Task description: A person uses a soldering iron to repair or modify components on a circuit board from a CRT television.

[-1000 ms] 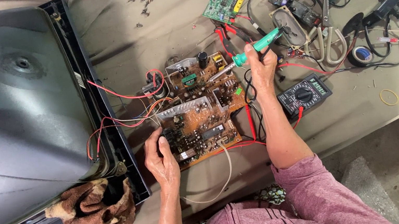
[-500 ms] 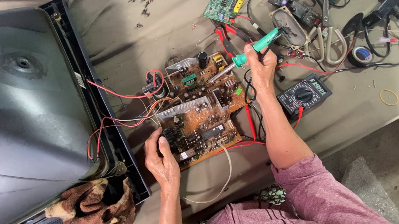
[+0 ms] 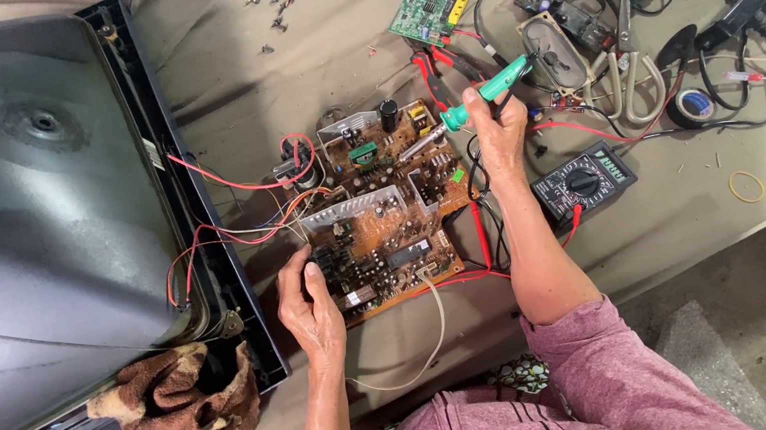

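- Your right hand, just right of the frame's centre, is wrapped around a green-handled soldering iron; its metal tip slants down-left and meets the upper right part of the brown circuit board.
- That circuit board lies flat at the centre of the frame on the tan table cover, crowded with components and a silver heat sink.
- Your left hand, lower centre, grips the board's lower left corner, thumb on top and fingers curled about the edge.
- Red wires run from the board's left side to the grey picture tube filling the left of the frame.
- A brown rag sits on the tube's dark frame at lower left.
- A black multimeter lies just right of your right forearm, its red lead trailing under the arm.
- A small green circuit board lies above centre.
- Scissors and a roll of tape sit at upper right among tangled cables.
- Loose screws are scattered near the top edge.
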